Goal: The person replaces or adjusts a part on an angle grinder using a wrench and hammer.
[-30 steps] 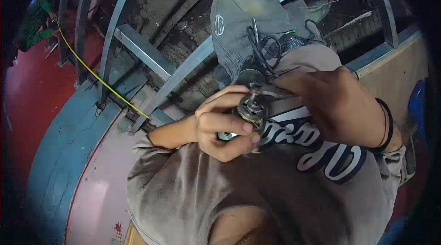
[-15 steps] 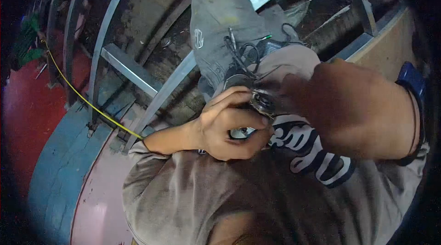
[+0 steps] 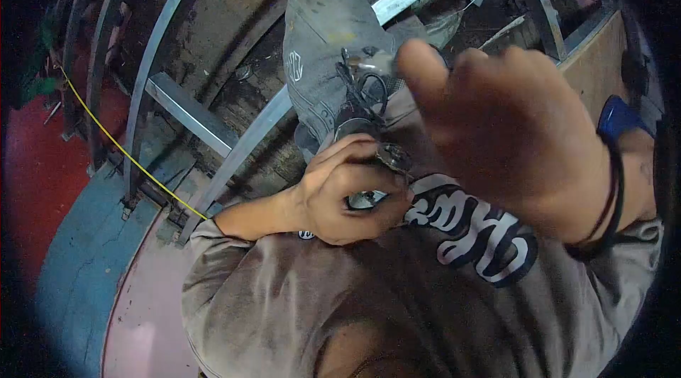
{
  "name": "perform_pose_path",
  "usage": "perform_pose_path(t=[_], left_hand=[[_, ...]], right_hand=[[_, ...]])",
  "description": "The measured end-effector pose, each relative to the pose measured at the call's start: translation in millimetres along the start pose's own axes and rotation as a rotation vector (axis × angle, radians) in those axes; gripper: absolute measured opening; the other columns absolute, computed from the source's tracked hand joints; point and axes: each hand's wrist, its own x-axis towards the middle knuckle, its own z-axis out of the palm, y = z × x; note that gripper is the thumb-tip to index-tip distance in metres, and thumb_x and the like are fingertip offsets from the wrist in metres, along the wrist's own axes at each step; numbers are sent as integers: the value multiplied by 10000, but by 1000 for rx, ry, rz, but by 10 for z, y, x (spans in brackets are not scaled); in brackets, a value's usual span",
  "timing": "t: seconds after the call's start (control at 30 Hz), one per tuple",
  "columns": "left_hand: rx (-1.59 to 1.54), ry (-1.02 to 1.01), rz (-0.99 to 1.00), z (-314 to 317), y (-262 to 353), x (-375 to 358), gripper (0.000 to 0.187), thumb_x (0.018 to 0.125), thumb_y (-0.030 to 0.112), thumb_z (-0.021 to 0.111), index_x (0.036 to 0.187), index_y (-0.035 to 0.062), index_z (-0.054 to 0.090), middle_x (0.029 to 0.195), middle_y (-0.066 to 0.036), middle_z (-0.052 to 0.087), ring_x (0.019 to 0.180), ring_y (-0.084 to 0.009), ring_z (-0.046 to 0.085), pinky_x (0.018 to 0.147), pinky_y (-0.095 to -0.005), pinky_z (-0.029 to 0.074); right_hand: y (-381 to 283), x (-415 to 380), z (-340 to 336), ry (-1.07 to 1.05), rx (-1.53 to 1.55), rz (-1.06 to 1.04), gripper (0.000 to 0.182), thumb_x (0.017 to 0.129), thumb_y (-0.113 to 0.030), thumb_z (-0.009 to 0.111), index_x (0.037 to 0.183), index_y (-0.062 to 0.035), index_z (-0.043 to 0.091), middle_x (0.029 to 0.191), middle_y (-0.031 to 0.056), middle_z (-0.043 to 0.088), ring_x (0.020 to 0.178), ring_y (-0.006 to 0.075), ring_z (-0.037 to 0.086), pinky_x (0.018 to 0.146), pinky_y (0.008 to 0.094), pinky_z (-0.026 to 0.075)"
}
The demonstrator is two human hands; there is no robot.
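My left hand (image 3: 347,197) is wrapped round a dark, rounded part (image 3: 394,157) with an uneven, open-looking end, held close to my shirt. Its fingers curl into a ring, and a small bright patch shows through the gap. My right hand (image 3: 511,130) is raised to the right of it, blurred, with the fingers curled under. A smeared silvery thing (image 3: 372,64) shows beside its thumb; I cannot tell whether the hand holds it. Black cable (image 3: 369,94) lies looped on my lap, by the grey trouser leg (image 3: 330,30), just beyond the left hand.
Curved metal bars (image 3: 259,130) and a straight crossbar (image 3: 188,112) surround my legs. A yellow cord (image 3: 135,158) runs along the left over red and blue floor panels (image 3: 85,250). A wooden board (image 3: 592,59) stands at the right, near a blue object (image 3: 616,115).
My right hand has moved up and away from the dark part, nearer the lap cable. My left hand keeps its grip. The view has shifted slightly.
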Motion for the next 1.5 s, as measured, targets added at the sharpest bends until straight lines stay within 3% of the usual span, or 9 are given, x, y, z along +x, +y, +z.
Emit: perform_pose_path(t=[0.17,0.3,0.47,0.5,0.6,0.83,0.9,0.93,1.5], left_hand=[[-21,-101,-23,-73,1,51,147,647,77,718,787,90,677,935,-94,574,831,-279,563,728,-444,496],[-25,-53,-26,15,2,130,139,644,75,702,780,71,673,930,-108,559,788,-272,562,699,-419,495],[-15,-132,-52,90,17,222,156,628,75,678,782,54,670,925,-117,543,764,-266,560,686,-383,488],[-19,-105,-62,133,24,241,171,624,75,670,793,50,669,928,-118,535,770,-266,559,684,-370,484],[-15,-172,-89,169,55,343,178,635,85,663,812,64,669,939,-108,522,796,-258,557,689,-351,475],[104,-96,-207,234,124,251,250,617,97,662,864,128,651,963,-61,516,783,-221,524,662,-343,459],[108,-93,-154,209,83,227,254,600,95,652,851,132,644,962,-51,514,766,-215,515,652,-345,459],[116,-107,-91,202,85,198,258,583,94,642,837,136,637,960,-41,512,748,-210,506,643,-348,458],[152,-129,-60,240,35,181,240,634,136,608,872,160,597,956,-43,469,751,-214,467,637,-347,424]], right_hand=[[271,-244,29,-258,289,-347,438,691,-11,556,1122,32,488,840,199,637,770,343,651,654,389,535],[372,-286,146,143,331,-580,431,656,12,602,1081,43,536,808,194,644,791,325,657,665,375,540],[81,-56,-573,-672,157,-139,275,711,-44,637,972,28,589,746,147,650,705,253,668,609,313,541],[152,-94,-540,-673,144,-129,275,711,-44,637,972,28,589,746,147,650,705,253,668,609,313,541],[415,-209,-340,-537,345,-255,192,758,-68,620,912,46,601,705,148,646,646,233,663,555,293,531],[454,-130,-171,-12,108,-1093,239,709,-66,614,876,95,558,590,196,588,588,334,637,500,425,497],[227,-270,-204,-475,321,-149,364,661,-8,590,984,128,490,594,232,568,631,396,627,522,438,494],[180,-245,-215,-578,287,-86,468,653,22,576,1082,134,427,598,253,558,646,417,617,541,430,501],[310,74,-355,-812,236,-176,327,668,12,521,980,109,529,732,227,631,714,352,658,572,388,527]])
